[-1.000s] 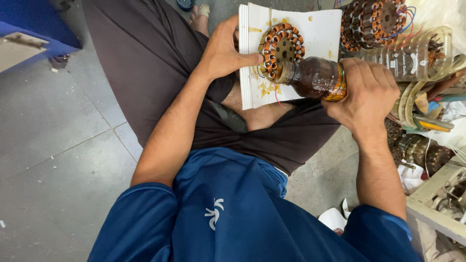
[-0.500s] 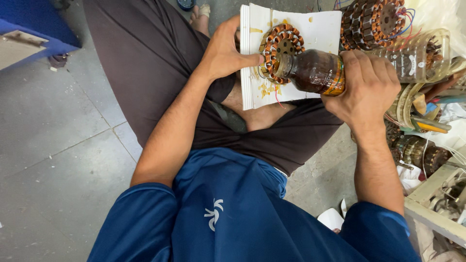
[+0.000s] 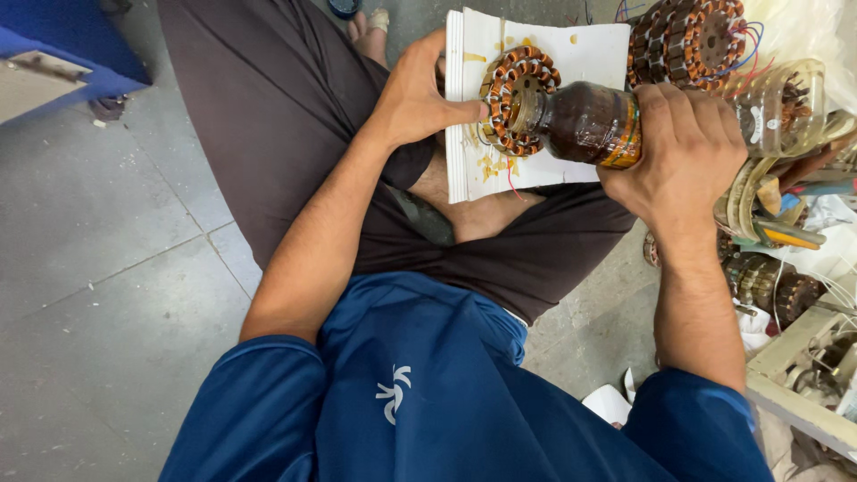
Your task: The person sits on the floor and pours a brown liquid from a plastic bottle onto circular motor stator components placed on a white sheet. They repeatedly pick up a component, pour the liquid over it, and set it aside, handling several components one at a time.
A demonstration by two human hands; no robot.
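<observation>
While the person sits on the floor with a stack of white paper [image 3: 544,54] across the lap, the one head view shows a copper-wound stator ring [image 3: 511,100] lying on that paper near its upper middle. The left hand [image 3: 420,94] sits just left of the ring, thumb tip pressed to its rim, fingers curled loosely rather than clamped round it. The right hand [image 3: 683,147] is wrapped tight about a dark brown bottle [image 3: 585,123] held on its side, its neck pointing into the ring's open centre; the two hands stay apart, one on each side of the ring. Amber drips already spot the paper below the ring. I'd judge the step in hand to be dosing the windings with the brown liquid, and the next move seems to call for a steady tilt and a turning of the ring so each coil gets its share. More wound stators [image 3: 692,40] sit right of the paper, beside a clear jar [image 3: 786,107].
</observation>
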